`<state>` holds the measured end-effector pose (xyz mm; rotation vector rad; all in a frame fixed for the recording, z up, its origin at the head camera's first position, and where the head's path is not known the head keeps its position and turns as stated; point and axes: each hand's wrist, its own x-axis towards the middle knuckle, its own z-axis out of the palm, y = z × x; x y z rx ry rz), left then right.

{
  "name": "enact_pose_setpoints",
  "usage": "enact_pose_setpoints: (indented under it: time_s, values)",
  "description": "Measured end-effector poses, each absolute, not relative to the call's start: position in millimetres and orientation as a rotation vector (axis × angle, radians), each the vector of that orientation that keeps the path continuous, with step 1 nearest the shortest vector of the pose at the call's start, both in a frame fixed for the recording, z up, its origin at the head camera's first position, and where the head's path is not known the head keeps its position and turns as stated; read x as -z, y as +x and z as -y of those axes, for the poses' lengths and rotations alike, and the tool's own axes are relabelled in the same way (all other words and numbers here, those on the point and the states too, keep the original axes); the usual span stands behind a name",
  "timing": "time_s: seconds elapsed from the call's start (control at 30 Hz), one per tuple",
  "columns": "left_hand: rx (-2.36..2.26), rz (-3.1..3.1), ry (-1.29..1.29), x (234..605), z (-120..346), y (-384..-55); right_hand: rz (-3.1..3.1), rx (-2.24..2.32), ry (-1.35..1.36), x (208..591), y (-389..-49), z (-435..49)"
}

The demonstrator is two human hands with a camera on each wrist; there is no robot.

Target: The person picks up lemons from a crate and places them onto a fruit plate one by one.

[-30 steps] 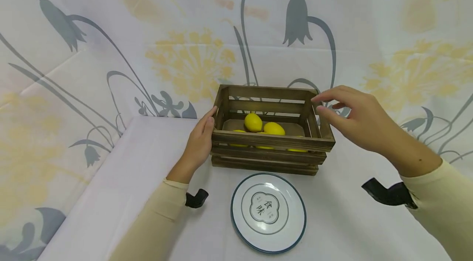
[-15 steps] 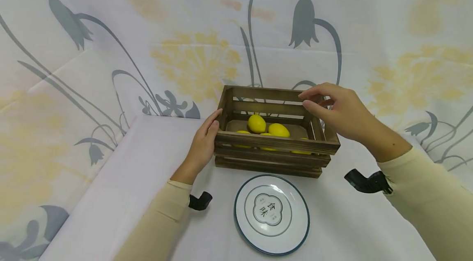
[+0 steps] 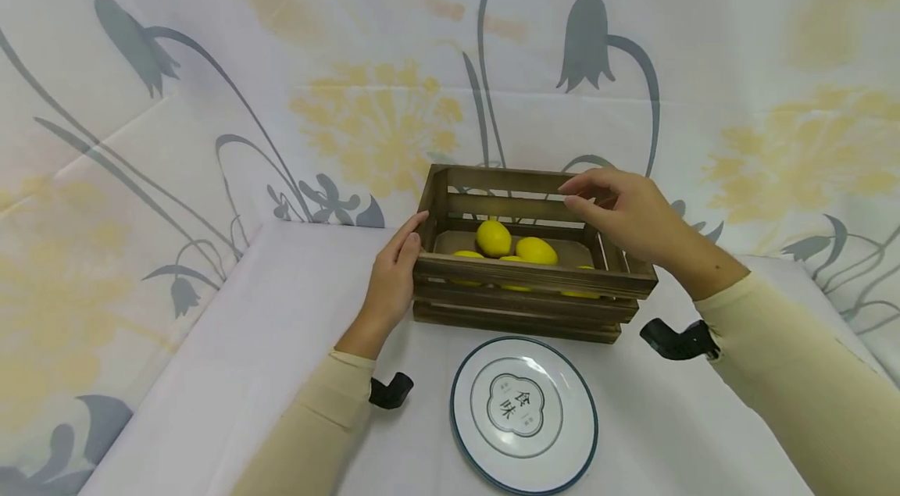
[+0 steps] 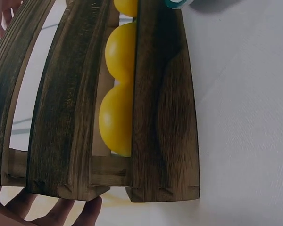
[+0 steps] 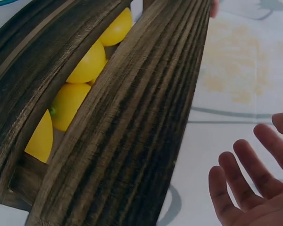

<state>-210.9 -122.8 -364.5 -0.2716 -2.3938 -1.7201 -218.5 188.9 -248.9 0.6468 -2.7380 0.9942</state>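
Observation:
A dark wooden slatted crate stands on the table with several yellow lemons in it. Against its left end rests my left hand; in the left wrist view the fingers touch the end of the slats. My right hand hovers over the crate's right end, fingers loosely bent and nothing between them. In the right wrist view this hand shows spread fingers apart from the wood. Lemons also show through the slats in the left wrist view, partly hidden.
In front of the crate lies a white plate with a blue rim and printed characters. A flower-patterned cloth hangs close behind, and white cloth covers the table. Each sleeve has a black wrist mount.
My right hand has moved left and inward, over the crate's right end. The left hand stays at the crate's left side. The whole view has shifted slightly.

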Motion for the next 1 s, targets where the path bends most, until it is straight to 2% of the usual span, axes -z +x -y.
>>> enact_pose_setpoints:
  time_s: [1.0]
  values:
    - [1.640,2.360,-0.268,369.4,120.9,-212.1,2.998,-0.997,0.644,283.6,-252.2,-164.1]
